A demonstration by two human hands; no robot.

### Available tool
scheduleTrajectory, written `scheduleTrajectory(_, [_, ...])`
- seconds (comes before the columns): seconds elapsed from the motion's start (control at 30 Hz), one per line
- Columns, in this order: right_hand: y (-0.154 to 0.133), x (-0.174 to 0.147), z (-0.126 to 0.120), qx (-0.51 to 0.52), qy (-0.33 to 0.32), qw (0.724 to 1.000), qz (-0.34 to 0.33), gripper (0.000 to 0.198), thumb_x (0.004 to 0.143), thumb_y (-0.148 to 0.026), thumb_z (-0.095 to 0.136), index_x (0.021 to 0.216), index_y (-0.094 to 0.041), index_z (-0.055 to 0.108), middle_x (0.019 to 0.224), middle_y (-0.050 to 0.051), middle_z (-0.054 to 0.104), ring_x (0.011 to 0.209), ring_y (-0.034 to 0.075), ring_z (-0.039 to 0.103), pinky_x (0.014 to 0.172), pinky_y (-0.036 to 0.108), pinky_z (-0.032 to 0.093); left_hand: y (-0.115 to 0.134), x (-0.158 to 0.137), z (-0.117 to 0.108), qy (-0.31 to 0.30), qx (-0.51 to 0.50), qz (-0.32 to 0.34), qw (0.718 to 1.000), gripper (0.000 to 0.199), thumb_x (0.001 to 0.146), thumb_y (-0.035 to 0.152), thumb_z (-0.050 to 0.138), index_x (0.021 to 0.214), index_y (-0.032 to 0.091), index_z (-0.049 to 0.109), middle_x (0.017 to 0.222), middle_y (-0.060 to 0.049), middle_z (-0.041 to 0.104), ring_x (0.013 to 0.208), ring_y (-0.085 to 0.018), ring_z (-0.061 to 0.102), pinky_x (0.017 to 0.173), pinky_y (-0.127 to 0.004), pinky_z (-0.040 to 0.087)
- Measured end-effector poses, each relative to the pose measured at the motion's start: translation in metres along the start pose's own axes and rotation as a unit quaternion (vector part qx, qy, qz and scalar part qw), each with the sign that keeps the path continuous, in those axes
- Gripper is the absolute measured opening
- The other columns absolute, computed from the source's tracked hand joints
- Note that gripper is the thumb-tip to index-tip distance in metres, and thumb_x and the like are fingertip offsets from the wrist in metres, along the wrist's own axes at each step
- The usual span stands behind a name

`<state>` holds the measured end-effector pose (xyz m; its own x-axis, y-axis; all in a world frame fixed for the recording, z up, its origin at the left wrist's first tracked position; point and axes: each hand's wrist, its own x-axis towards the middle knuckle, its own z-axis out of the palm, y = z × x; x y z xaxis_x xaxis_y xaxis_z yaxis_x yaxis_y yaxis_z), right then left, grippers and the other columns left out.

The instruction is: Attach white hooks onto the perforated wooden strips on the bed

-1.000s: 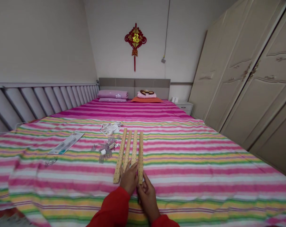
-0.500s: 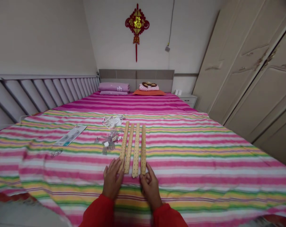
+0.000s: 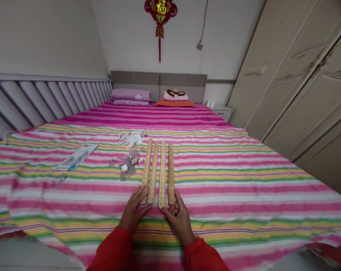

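Note:
Several long, pale wooden strips (image 3: 162, 173) with rows of small dark dots or holes lie nearly side by side, pointing away from me. My left hand (image 3: 133, 210) rests its outstretched fingers on the near end of the leftmost wooden strip (image 3: 147, 165). Its thumb is spread and reaches toward the near end of the strip beside it. My right hand (image 3: 179, 218) has curled fingers at the near end of the rightmost wooden strip (image 3: 171, 173). The index finger is along that strip's right side, and the thumb touches the end of the neighbouring strip.
Small clear plastic packets (image 3: 132, 162) lie left of the strips, with white corded items (image 3: 131, 139) behind them. Farther left are a flat blister pack (image 3: 77, 156) and a thin wire-like loop (image 3: 59, 179). A striped sheet (image 3: 229, 188) covers the bed; a rail (image 3: 46, 99) borders its left.
My right thumb has shifted left, from the rightmost strip's end to the neighbouring strip's end. My left thumb has spread toward the second strip's end. The view has tilted slightly down.

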<state>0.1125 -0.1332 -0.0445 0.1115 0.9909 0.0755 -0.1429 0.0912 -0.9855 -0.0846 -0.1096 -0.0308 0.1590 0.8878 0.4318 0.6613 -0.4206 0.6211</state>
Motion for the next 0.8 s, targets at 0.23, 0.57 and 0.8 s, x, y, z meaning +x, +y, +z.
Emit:
scheduleTrajectory(0.23, [0.005,0.001,0.001,-0.025,0.014,0.999,-0.014,0.089,0.068,-0.032,0.074,0.143,-0.013,0.031,0.057,-0.009,0.037,0.051,0.010,0.038,0.048,0.021,0.037,-0.012,0.001,-0.016,-0.058,-0.093,-0.056,0.992,0.042,0.080,0.038,0.058,0.119,0.024,0.061,0.138,-0.007,0.050,0.129,-0.021,0.044,0.107,-0.039,0.037])
scheduleTrajectory(0.57, [0.008,0.001,0.001,-0.030,0.024,0.999,-0.015,0.089,0.067,-0.036,0.075,0.142,-0.014,0.032,0.057,-0.009,0.034,0.050,0.010,0.036,0.048,0.022,0.037,-0.003,0.007,-0.021,-0.041,-0.023,-0.023,0.999,0.059,0.071,0.042,0.068,0.127,0.025,0.055,0.141,-0.009,0.046,0.130,-0.026,0.042,0.106,-0.042,0.037])
scheduleTrajectory(0.8, [0.010,0.001,0.001,-0.019,0.018,0.999,-0.021,0.084,0.072,-0.036,0.071,0.142,-0.013,0.032,0.060,-0.007,0.041,0.052,0.010,0.037,0.047,0.021,0.036,0.009,0.012,0.005,-0.024,0.119,0.029,0.992,0.059,0.071,0.050,0.066,0.123,0.026,0.058,0.136,-0.009,0.052,0.132,-0.031,0.037,0.104,-0.049,0.036])
